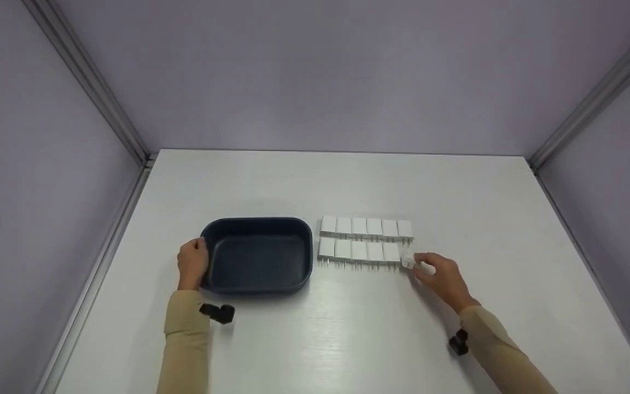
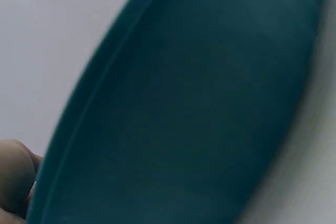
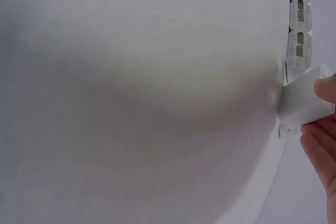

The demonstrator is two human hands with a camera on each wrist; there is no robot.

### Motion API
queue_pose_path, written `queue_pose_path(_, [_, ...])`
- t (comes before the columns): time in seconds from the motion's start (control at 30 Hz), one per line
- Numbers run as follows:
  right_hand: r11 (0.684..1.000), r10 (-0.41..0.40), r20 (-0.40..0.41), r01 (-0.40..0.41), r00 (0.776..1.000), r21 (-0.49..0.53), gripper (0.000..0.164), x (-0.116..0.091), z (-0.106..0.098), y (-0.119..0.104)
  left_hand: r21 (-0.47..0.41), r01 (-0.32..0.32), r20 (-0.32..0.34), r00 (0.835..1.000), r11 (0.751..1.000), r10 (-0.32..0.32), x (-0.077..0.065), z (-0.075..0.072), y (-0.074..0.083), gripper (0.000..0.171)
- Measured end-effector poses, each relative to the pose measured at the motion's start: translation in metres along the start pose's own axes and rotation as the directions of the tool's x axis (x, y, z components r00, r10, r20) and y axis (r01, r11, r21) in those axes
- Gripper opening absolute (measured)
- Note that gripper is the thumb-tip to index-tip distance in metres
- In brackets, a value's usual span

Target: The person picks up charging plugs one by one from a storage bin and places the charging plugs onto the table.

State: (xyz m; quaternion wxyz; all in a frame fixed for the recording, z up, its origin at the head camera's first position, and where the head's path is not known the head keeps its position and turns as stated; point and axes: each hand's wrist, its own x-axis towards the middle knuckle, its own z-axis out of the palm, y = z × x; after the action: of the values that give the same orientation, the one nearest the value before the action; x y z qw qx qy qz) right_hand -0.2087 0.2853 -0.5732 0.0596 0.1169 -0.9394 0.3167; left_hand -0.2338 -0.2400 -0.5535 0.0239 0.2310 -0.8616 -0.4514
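My left hand (image 1: 192, 264) grips the left rim of a dark blue rectangular basin (image 1: 260, 287). In the left wrist view the blue wall of the basin (image 2: 184, 103) fills most of the picture, with part of the hand (image 2: 16, 177) at the lower left. Between thumb and fingers, my right hand (image 1: 445, 280) pinches a white plug adapter (image 3: 304, 98), tilted at the right end of the front row. Two rows of white plug adapters (image 1: 359, 250) lie right of the basin, thin metal prongs facing the near side.
The white table (image 1: 348, 339) carries the basin and the adapters. Pale walls (image 1: 337, 82) stand behind it and on both sides. Black wrist cameras (image 1: 222, 313) hang by the tan sleeves (image 1: 186, 345).
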Motion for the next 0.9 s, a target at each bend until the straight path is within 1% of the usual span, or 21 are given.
queue_pose_path(0.2, [0.996, -0.081, -0.031, 0.080, 0.996, -0.039, 0.029, 0.000, 0.001, 0.001, 0.009, -0.026, -0.001, 1.000, 1.000, 0.026, 0.000, 0.001, 0.001, 0.036])
queue_pose_path(0.3, [0.988, -0.148, -0.058, 0.145, 0.987, -0.060, 0.030, 0.001, 0.003, 0.003, 0.027, -0.039, -0.001, 0.999, 0.999, 0.039, 0.000, 0.002, 0.001, 0.037])
queue_pose_path(0.37, [0.977, -0.202, -0.076, 0.195, 0.976, -0.087, 0.029, 0.002, 0.004, 0.005, 0.030, -0.041, -0.006, 0.999, 0.999, 0.041, 0.000, 0.002, 0.000, 0.037])
queue_pose_path(0.43, [0.959, -0.268, -0.094, 0.256, 0.959, -0.119, 0.027, 0.004, 0.006, 0.008, 0.026, -0.038, -0.006, 0.999, 0.999, 0.038, 0.001, 0.002, 0.000, 0.037])
queue_pose_path(0.5, [0.934, -0.338, -0.109, 0.319, 0.935, -0.160, 0.028, 0.006, 0.008, 0.011, 0.022, -0.035, -0.005, 0.999, 0.999, 0.035, 0.001, 0.002, 0.000, 0.037])
queue_pose_path(0.63, [0.868, -0.474, -0.124, 0.440, 0.871, -0.228, 0.030, 0.011, 0.010, 0.018, 0.013, -0.024, 0.007, 1.000, 1.000, 0.024, 0.001, 0.001, -0.001, 0.039])
queue_pose_path(0.73, [0.832, -0.534, -0.130, 0.492, 0.835, -0.258, 0.030, 0.014, 0.010, 0.018, 0.009, -0.018, 0.016, 1.000, 1.000, 0.018, 0.000, 0.000, -0.001, 0.042])
queue_pose_path(0.77, [0.825, -0.544, -0.131, 0.500, 0.829, -0.264, 0.030, 0.015, 0.010, 0.018, 0.006, -0.017, 0.014, 1.000, 1.000, 0.017, 0.001, 0.000, -0.001, 0.042])
queue_pose_path(0.83, [0.817, -0.553, -0.130, 0.504, 0.823, -0.279, 0.030, 0.016, 0.012, 0.018, -0.003, -0.011, 0.016, 1.000, 1.000, 0.011, 0.001, 0.000, -0.002, 0.041])
queue_pose_path(0.9, [0.815, -0.552, -0.131, 0.501, 0.823, -0.291, 0.030, 0.017, 0.013, 0.018, -0.012, -0.010, 0.012, 1.000, 1.000, 0.010, 0.000, 0.000, -0.002, 0.039])
